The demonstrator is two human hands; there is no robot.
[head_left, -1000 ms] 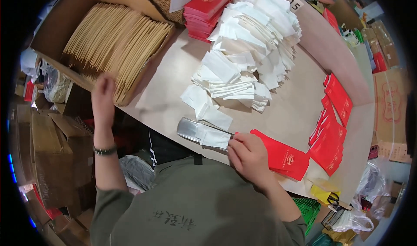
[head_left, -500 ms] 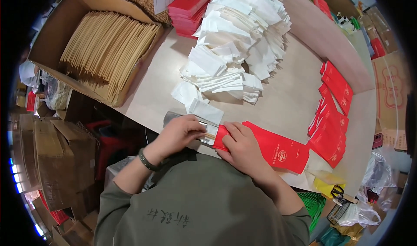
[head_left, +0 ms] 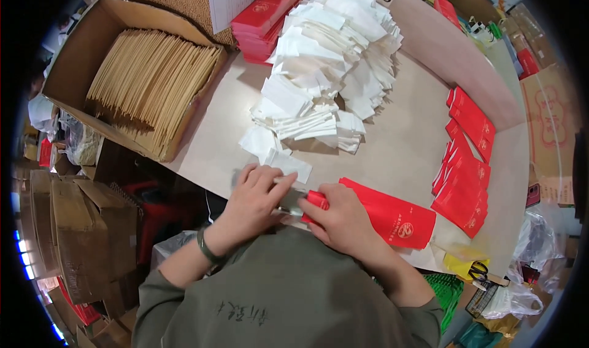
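Observation:
My right hand (head_left: pixel 339 218) is closed on the end of a red paper sleeve (head_left: pixel 315 203), with the thumb and fingers pinching it. More red sleeves (head_left: pixel 396 220) lie stacked to the right, partly under that hand. My left hand (head_left: pixel 256 194) is just left of the sleeve, its fingers stretched out and apart above a shiny greyish piece (head_left: pixel 294 202) at the table edge. The forefinger reaches to the border of a folded white napkin (head_left: pixel 287 166). Whatever is beneath the left palm is hidden.
A heap of white napkins (head_left: pixel 307 96) covers the table's middle. At the left stands a cardboard box (head_left: pixel 202 96) of wooden chopsticks (head_left: pixel 153 81). Red sleeves are piled at the back (head_left: pixel 264 23), and others lie fanned at the right (head_left: pixel 463 182) by the raised table wall (head_left: pixel 454 65).
My left hand has let go of the wooden chopsticks at the sleeve's opening and spread its fingers; the sticks no longer show. My right hand still grips the sleeve. The view has shifted slightly.

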